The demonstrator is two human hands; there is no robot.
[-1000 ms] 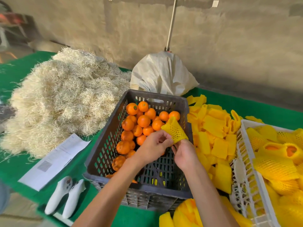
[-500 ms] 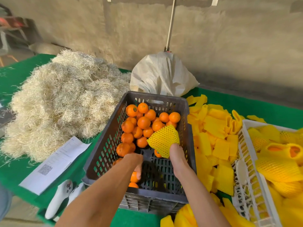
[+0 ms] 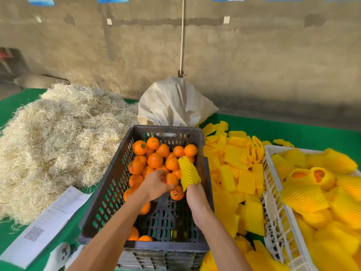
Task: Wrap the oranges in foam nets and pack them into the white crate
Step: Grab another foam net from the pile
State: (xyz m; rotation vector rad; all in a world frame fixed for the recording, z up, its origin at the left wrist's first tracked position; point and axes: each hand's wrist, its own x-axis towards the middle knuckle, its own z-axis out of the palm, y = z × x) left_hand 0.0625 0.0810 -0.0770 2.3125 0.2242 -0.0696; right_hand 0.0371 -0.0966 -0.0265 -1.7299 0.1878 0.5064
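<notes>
Over the dark crate point(image 3: 117, 184), your left hand point(image 3: 156, 184) grips an orange point(image 3: 172, 178), while your right hand point(image 3: 195, 196) holds a yellow foam net point(image 3: 188, 171) upright just beside it.

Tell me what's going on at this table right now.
A person is packing fruit. Their left hand grips a loose orange inside the dark slotted plastic crate, while the right hand holds up a yellow foam net sleeve beside it. The white plastic crate on the right already holds netted oranges.
</notes>
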